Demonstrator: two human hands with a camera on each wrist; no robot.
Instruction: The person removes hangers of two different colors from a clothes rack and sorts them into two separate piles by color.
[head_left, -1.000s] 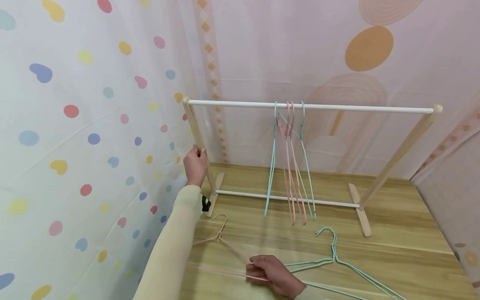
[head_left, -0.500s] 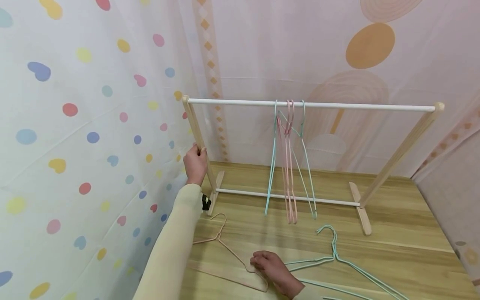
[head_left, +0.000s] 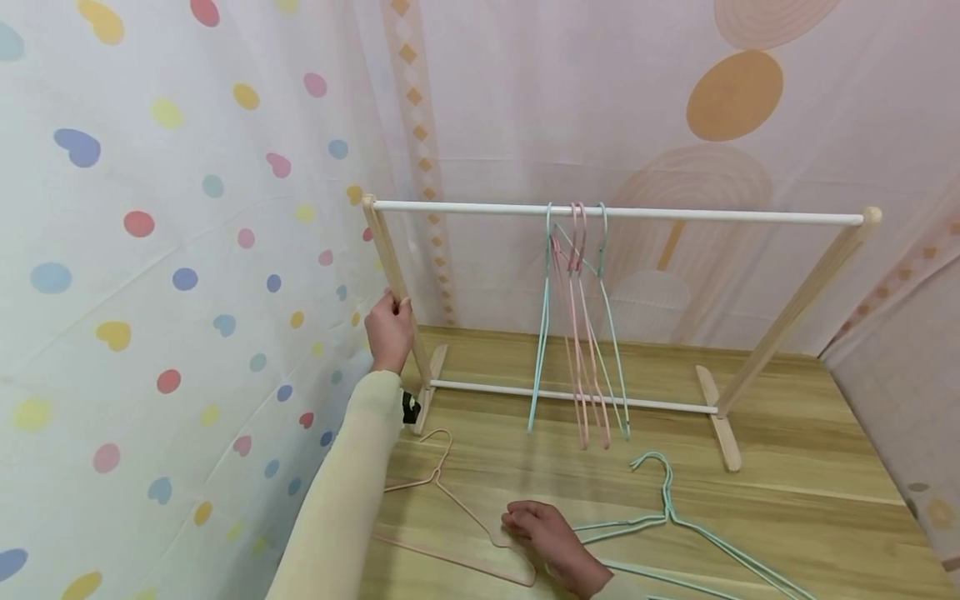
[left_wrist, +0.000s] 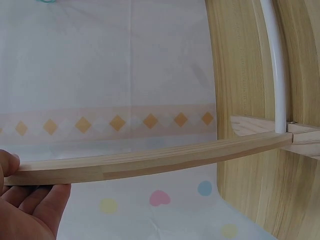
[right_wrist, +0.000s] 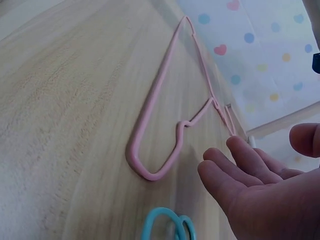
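My left hand (head_left: 390, 333) grips the left wooden post (head_left: 385, 250) of a small clothes rack, thumb on one side and fingers on the other in the left wrist view. Flat on the table lies a pink clothes hanger (head_left: 462, 504), its hook toward the rack. Just beside its right end, my right hand (head_left: 551, 542) holds nothing; its fingers are extended, loosely bent, in the right wrist view, apart from the hanger's rounded corner (right_wrist: 150, 175). Right of that hand lie mint-green hangers (head_left: 667, 510), overlapping each other, their lower part out of frame.
From the rack's white top bar (head_left: 465, 207) hang pink hangers (head_left: 574, 250) between an aqua hanger (head_left: 542, 358) and another aqua hanger (head_left: 611, 333). A lower white rod (head_left: 487, 388) joins the wooden feet. Patterned curtains (head_left: 187, 200) close in the left and back.
My right hand has let go of the pink hanger, which now lies on the table. The hanging pink hangers have swung slightly. My left hand has stayed on the post.
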